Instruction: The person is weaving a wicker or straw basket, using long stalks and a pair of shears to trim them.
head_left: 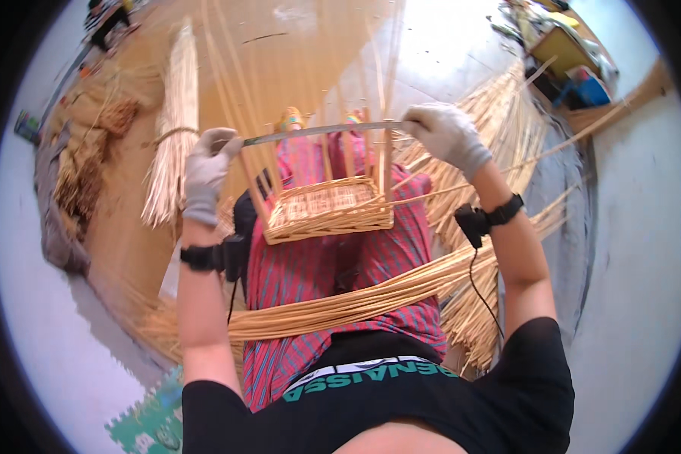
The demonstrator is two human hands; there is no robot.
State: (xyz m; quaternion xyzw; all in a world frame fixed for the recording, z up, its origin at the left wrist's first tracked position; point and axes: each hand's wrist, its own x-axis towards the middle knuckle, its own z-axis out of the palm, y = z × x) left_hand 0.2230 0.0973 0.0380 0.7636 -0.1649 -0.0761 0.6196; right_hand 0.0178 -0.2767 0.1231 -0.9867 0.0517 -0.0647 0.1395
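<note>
Both the left hand [204, 170] and the right hand [446, 135] wear pale grey gloves, and each wrist carries a black strap. The bar [321, 130] between them is dull grey metal. The woven basket base [329, 208] is pale straw-yellow, like the long canes [340, 303] across the lap. The trousers [390, 257] show red and blue stripes. The shirt [431, 408] is black. The floor mat [147, 424] is green.

We note: flat grey metal strip [321, 130], dull sheen, smooth. Small rectangular woven cane basket [329, 208], pale straw, matt, ribbed. Left hand [206, 170] and right hand [448, 136]: grey knit cloth gloves, matt. Loose cane bundle [340, 306]: smooth, dry. Red striped cloth [390, 253]: soft, matt.
</note>
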